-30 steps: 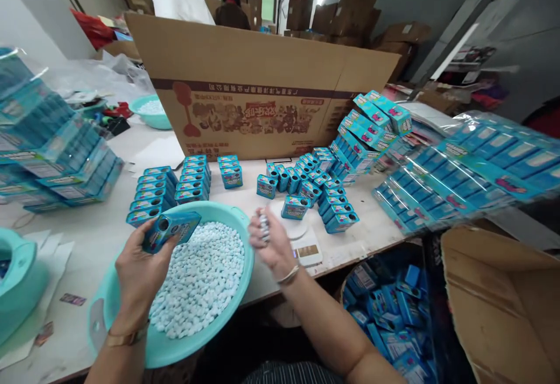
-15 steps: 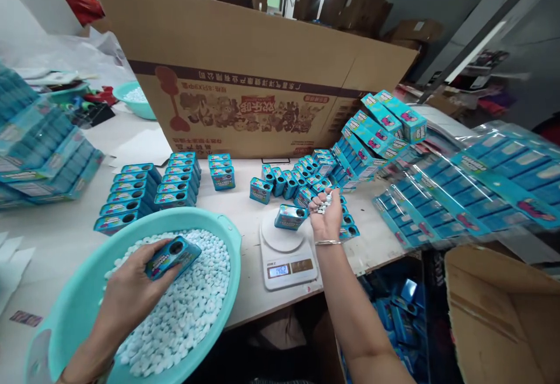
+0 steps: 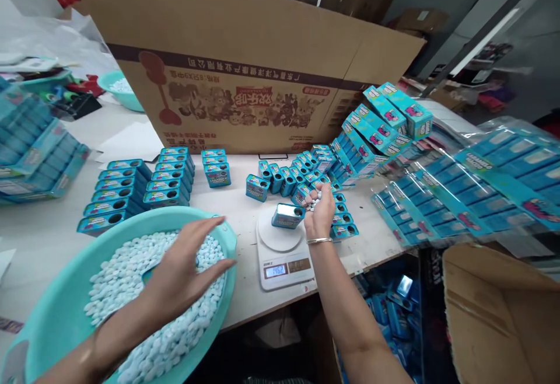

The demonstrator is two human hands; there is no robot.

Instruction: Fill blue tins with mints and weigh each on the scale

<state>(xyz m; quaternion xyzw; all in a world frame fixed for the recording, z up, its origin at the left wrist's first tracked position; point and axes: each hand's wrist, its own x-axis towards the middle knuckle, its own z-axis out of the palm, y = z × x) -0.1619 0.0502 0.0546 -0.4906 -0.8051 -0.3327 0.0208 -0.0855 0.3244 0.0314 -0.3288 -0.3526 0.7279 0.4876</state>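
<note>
Over a teal basin (image 3: 44,314) of pale tablets (image 3: 192,325), my left hand (image 3: 179,273) is spread with nothing in its grasp. A blue tin (image 3: 147,275) lies on the tablets, mostly hidden beneath that hand. My right hand (image 3: 319,212) is palm up, its fingers curled round several white tablets (image 3: 314,199). It is just right of a blue tin (image 3: 287,215) that stands on a white scale (image 3: 284,282) with a lit display.
Rows of blue tins (image 3: 168,177) stand behind the basin, and more cluster right of centre. A large cardboard box (image 3: 245,39) rises behind them. Packed blue cartons (image 3: 476,174) lie at right; an open box (image 3: 494,314) is at lower right.
My left hand has let go of the tin, opened, and moved right. The tin now lies in the basin. The view has shifted slightly; my right hand still holds tablets beside the scale.
</note>
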